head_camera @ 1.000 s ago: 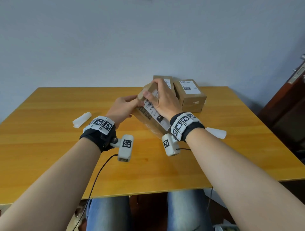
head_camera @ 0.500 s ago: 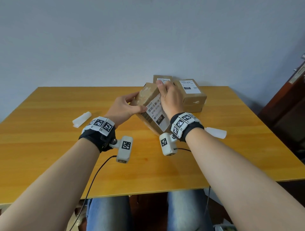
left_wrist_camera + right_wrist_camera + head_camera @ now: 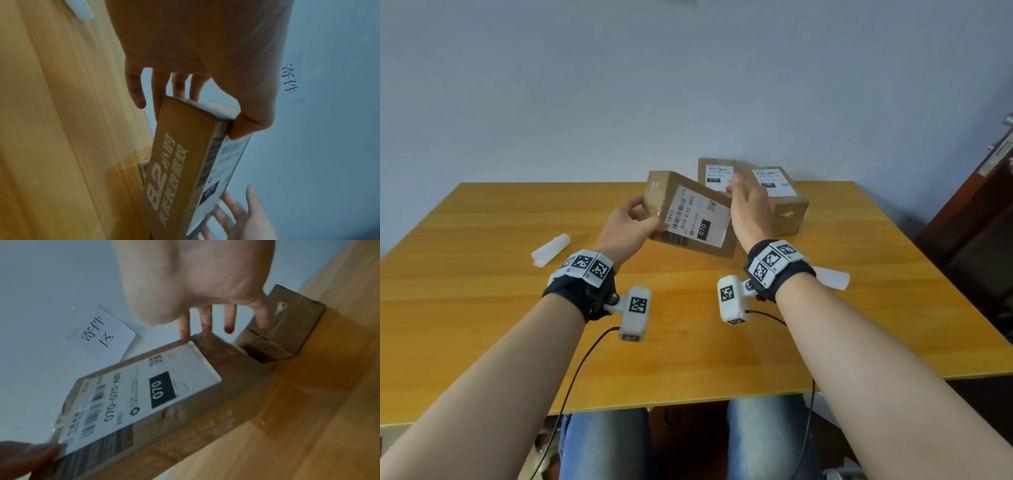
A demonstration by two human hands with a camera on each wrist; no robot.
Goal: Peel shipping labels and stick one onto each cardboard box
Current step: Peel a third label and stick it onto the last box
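A flat cardboard box (image 3: 661,189) hangs tilted above the table, with a white shipping label (image 3: 697,216) marked 070 stuck on its upper face. My left hand (image 3: 634,221) grips the box's left end, thumb (image 3: 240,128) on the label's corner and fingers behind. My right hand (image 3: 748,204) stands edge-on at the box's right side with straight fingers (image 3: 206,321); its index fingertip touches the far corner. Two more boxes, one (image 3: 717,171) and another (image 3: 787,210), lie at the table's far edge, each with a label on top.
A curled white backing strip (image 3: 550,248) lies on the table at the left; another backing strip (image 3: 832,278) lies by my right wrist. A paper sign (image 3: 102,335) is stuck on the wall. Dark furniture (image 3: 976,219) stands past the table's right edge.
The box has risen and turned so its labelled face shows fully. My right hand slid off the label to the box's right edge and straightened its fingers. The left hand kept its grip.
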